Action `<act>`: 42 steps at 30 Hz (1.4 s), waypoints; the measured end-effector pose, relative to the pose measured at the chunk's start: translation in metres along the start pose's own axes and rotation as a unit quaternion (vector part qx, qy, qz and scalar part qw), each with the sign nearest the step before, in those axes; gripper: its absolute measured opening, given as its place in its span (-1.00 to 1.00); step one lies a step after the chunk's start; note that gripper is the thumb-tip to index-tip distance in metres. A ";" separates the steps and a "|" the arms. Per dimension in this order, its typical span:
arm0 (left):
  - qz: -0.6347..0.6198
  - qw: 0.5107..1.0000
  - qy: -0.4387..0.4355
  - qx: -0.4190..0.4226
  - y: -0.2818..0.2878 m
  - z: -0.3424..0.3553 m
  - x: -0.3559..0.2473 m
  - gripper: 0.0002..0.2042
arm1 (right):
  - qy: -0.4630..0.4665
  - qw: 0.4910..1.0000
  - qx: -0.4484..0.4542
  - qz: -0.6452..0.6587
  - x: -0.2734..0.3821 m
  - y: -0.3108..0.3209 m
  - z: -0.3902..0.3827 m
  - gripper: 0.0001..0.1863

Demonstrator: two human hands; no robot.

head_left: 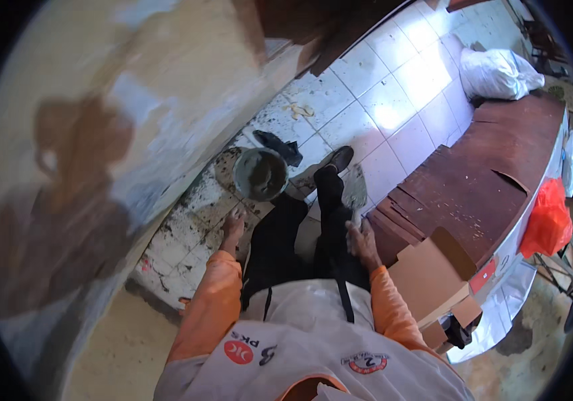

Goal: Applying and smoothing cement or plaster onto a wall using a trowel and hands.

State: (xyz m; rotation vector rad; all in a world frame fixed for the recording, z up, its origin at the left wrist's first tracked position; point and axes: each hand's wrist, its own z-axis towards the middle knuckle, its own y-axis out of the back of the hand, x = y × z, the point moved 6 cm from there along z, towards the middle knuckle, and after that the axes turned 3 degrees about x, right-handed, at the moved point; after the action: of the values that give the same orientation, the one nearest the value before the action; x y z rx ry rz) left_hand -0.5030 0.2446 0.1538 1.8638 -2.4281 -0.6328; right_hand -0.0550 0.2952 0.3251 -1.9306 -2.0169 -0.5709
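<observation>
My right hand [365, 242] is closed round the handle of a trowel [355, 187], beside my right leg. The trowel's flat blade is grey with wet-looking mortar and points away from me over the white floor tiles. To the left of my legs, my left hand [234, 224] hangs low with nothing visible in it, its fingers loosely apart. Just beyond that hand a round bucket [241, 180] stands on the floor with grey mortar inside. A crumpled black bag or cloth [280, 147] lies against the bucket's far side.
A stained plaster wall [186, 100] runs along the left, bearing a shadow. Grey splatters mark the tiles [193, 224] by its foot. At my right are a worn reddish-brown panel [460, 194], an open cardboard box [427, 274], a red plastic bag [547, 217] and a white sack [497, 73].
</observation>
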 end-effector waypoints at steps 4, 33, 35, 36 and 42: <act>0.090 0.995 0.007 0.050 -0.026 0.077 0.035 -0.17 | -0.026 1.000 -0.012 0.008 0.000 0.006 -0.007 -0.56; -0.428 0.889 0.160 0.012 -0.064 0.201 0.057 -0.26 | -0.111 0.988 -0.061 0.086 -0.005 0.009 0.023 -0.57; -0.486 0.861 0.141 0.054 -0.102 0.175 0.032 -0.22 | -0.112 0.985 -0.074 0.105 -0.004 0.013 0.022 -0.53; -0.516 0.844 0.132 0.058 -0.120 0.163 0.017 -0.20 | -0.111 0.986 -0.081 0.099 -0.010 0.017 0.024 -0.54; -0.625 0.764 0.154 -0.039 -0.143 0.160 -0.050 -0.28 | -0.098 0.979 -0.072 0.161 0.001 0.025 0.018 -0.57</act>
State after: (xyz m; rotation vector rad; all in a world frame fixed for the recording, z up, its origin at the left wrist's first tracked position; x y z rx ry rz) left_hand -0.3975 0.3102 -0.0277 3.0108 -0.6548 -0.3036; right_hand -0.0292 0.3048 0.3115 -2.4233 -1.7518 -0.4694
